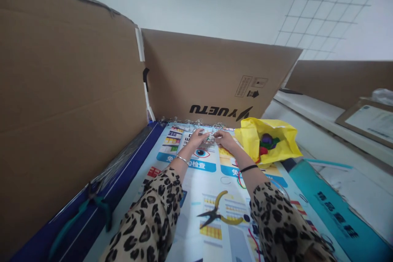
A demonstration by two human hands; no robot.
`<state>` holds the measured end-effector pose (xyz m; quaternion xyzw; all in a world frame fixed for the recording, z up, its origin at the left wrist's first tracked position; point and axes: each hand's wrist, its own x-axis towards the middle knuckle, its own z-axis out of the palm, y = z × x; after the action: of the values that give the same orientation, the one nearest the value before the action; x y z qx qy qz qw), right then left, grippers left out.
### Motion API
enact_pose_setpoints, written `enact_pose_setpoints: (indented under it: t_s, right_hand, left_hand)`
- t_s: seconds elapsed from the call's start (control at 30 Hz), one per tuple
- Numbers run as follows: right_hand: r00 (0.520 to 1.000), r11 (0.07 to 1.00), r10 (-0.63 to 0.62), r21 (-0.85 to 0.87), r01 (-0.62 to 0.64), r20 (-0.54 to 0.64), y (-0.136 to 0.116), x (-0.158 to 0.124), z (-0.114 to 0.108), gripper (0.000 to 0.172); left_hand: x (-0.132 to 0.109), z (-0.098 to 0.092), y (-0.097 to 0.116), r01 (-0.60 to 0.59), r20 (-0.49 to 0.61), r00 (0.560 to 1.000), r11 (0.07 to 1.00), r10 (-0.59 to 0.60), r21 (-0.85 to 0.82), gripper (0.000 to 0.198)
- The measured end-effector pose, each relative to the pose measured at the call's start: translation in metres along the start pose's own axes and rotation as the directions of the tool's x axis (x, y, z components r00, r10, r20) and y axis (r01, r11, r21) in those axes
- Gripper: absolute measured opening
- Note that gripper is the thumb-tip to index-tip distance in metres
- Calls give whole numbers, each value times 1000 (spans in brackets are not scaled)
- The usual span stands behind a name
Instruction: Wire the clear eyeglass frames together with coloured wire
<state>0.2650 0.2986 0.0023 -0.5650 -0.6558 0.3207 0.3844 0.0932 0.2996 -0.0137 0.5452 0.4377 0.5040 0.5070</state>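
My left hand (197, 138) and my right hand (226, 139) are close together at the far part of the printed sheet. Their fingers are closed around a small tangle of thin, silvery wire (210, 140), too fine to make out exactly. Just beyond them, several loops of thin wire (196, 123) lie along the foot of the cardboard. Nearer to me, between my forearms, pliers with yellow handles (217, 214) lie with their jaws apart.
A yellow bag (287, 139) holding balls of coloured yarn (266, 141) stands at the right. Teal-handled pliers (89, 202) rest at the left edge. Cardboard panels (196, 73) rise at the back and left. A turquoise box (331, 208) lies at the right.
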Motion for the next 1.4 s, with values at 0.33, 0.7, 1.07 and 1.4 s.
enact_pose_setpoints:
  t_s: [0.33,0.7,1.07,1.4]
  right_hand:
    - [998,997,33,-73,-37,-58,12,0,-6,30]
    - [993,991,56,-118,-68,-105,22,-10,-17,42]
    - [989,911,-75,-411,18,-124,9,-34,-23,25]
    - [993,862,-119,-497,94,-20,-8,-53,2,18]
  left_hand:
    - [19,22,-14,-82,-28,996,973,90,215,50]
    - [22,12,-12,-6,-101,994,938,44,347,48]
    - [6,1,-16,-12,-142,987,908,79,418,41]
    - [-18,-23,-20,-128,-146,961,848,234,514,14]
